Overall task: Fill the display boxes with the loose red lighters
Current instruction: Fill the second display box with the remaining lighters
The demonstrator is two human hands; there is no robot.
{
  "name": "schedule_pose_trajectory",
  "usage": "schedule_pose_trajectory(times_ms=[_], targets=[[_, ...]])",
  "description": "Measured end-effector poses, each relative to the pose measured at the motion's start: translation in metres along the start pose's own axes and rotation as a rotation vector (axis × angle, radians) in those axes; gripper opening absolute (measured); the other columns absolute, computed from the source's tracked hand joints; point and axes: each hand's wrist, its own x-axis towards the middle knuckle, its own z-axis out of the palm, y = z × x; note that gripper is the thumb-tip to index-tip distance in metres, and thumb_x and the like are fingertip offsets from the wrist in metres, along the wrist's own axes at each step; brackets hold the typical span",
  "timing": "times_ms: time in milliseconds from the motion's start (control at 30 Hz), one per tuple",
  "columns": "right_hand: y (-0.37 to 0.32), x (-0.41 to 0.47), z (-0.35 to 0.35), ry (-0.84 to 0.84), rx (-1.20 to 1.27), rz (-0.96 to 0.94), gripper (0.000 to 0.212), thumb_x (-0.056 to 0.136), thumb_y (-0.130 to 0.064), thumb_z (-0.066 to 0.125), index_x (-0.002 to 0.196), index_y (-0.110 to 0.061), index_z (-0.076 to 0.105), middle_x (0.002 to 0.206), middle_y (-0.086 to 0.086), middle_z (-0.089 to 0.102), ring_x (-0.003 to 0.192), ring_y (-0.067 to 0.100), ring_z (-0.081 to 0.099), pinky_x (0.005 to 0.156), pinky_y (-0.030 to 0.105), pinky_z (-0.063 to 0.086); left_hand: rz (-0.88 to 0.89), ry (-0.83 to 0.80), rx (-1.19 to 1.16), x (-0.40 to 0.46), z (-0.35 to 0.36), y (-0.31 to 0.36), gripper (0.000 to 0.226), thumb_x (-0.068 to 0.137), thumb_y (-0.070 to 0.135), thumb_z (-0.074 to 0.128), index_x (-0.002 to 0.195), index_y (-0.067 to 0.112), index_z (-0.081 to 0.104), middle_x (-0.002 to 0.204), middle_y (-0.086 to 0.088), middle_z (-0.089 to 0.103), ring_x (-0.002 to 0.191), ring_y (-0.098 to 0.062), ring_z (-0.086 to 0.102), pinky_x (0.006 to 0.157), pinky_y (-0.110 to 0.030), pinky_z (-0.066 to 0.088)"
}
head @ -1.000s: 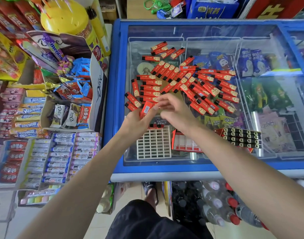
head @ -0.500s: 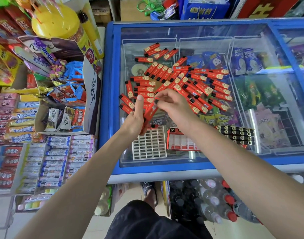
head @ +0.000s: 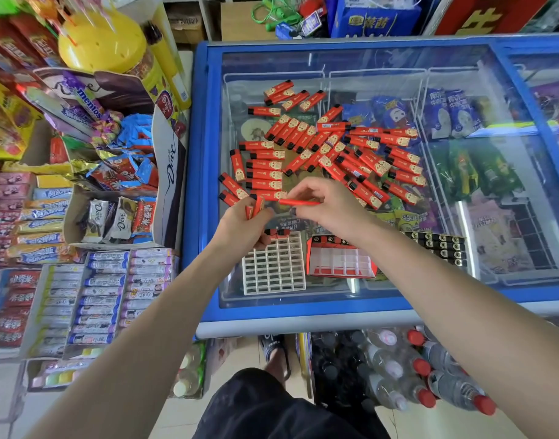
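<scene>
Right hand (head: pixel 329 207) now pinches one lighter (head: pixel 298 202) level; left hand (head: pixel 240 224) grips several beside white tray (head: pixel 273 274).

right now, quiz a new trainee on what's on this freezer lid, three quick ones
1. True or false: the white grid tray is full of lighters.
2. What does the right hand hold? A) one red lighter B) a bottle C) nothing
3. Fill in: the left hand grips a small bunch of ____.

Key: 1 false, nearly all its cells are bare. 2 A, the fingers pinch the red lighter, which lies level. 3 lighters. The loose pile lies on the freezer lid.
</scene>
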Motion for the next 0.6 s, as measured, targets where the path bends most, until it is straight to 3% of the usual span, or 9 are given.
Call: schedule_pose_trajectory(times_ms=[67, 133, 233, 333, 400, 533, 600], targets=[[0.000, -0.002, 0.000, -0.055, 0.026, 0.016, 0.028, 0.084, -0.001, 0.074, 0.103, -0.021, 0.075, 0.097, -0.009, 0.071, 0.090, 0.008, 0.066, 0.078, 0.023, 0.052, -0.028, -0.019, -0.093, 0.002, 0.002, 0.002, 0.030, 0.100, 0.040, 0.061, 0.088, 0.013, 0.059, 0.059, 0.000, 0.055, 0.052, -0.017, 0.053, 0.055, -0.032, 0.046], [-0.001, -0.004, 0.000, -0.058, 0.046, 0.024, 0.032, 0.081, 0.002, 0.074, 0.101, -0.023, 0.076, 0.097, -0.008, 0.073, 0.089, 0.017, 0.067, 0.079, 0.033, 0.052, -0.050, -0.053, -0.156, 0.004, 0.002, 0.003, 0.035, 0.099, 0.046, 0.061, 0.086, 0.013, 0.057, 0.060, 0.000, 0.049, 0.049, -0.014, 0.047, 0.051, -0.028, 0.043], [-0.004, -0.007, -0.001, -0.035, 0.094, 0.045, 0.034, 0.081, 0.003, 0.071, 0.100, -0.024, 0.076, 0.101, -0.003, 0.074, 0.095, 0.027, 0.067, 0.083, 0.038, 0.052, -0.066, -0.118, -0.220, 0.004, 0.002, 0.003, 0.029, 0.098, 0.037, 0.067, 0.089, 0.011, 0.059, 0.061, 0.001, 0.045, 0.048, -0.012, 0.042, 0.047, -0.024, 0.040], [-0.005, -0.008, -0.003, -0.067, 0.144, 0.063, 0.038, 0.079, 0.003, 0.071, 0.103, -0.027, 0.075, 0.103, -0.008, 0.072, 0.093, 0.016, 0.068, 0.086, 0.041, 0.054, -0.072, -0.176, -0.302, 0.004, 0.000, 0.004, 0.022, 0.098, 0.024, 0.069, 0.082, 0.015, 0.057, 0.060, 0.003, 0.042, 0.048, -0.010, 0.039, 0.046, -0.022, 0.037], [-0.002, -0.006, -0.004, -0.080, 0.200, 0.073, 0.042, 0.077, 0.000, 0.073, 0.109, -0.027, 0.070, 0.109, -0.006, 0.071, 0.104, 0.013, 0.067, 0.091, 0.039, 0.055, -0.071, -0.163, -0.324, 0.005, -0.001, 0.005, 0.023, 0.098, 0.021, 0.068, 0.079, 0.017, 0.055, 0.061, 0.002, 0.041, 0.048, -0.010, 0.039, 0.046, -0.022, 0.037], [0.003, -0.005, -0.008, -0.046, 0.400, 0.200, 0.031, 0.087, 0.006, 0.070, 0.114, -0.005, 0.059, 0.109, 0.020, 0.069, 0.094, 0.033, 0.074, 0.088, 0.048, 0.061, -0.030, -0.131, -0.321, 0.008, -0.003, 0.000, 0.021, 0.099, 0.019, 0.067, 0.081, 0.016, 0.055, 0.064, 0.000, 0.042, 0.052, -0.012, 0.039, 0.048, -0.023, 0.039], [0.003, -0.006, -0.010, -0.028, 0.357, 0.214, 0.022, 0.089, 0.005, 0.070, 0.109, 0.000, 0.060, 0.100, 0.023, 0.071, 0.082, 0.031, 0.076, 0.077, 0.044, 0.064, -0.006, -0.129, -0.309, 0.009, -0.003, -0.003, 0.021, 0.099, 0.019, 0.067, 0.080, 0.016, 0.057, 0.065, -0.002, 0.043, 0.052, -0.013, 0.040, 0.050, -0.024, 0.040]])
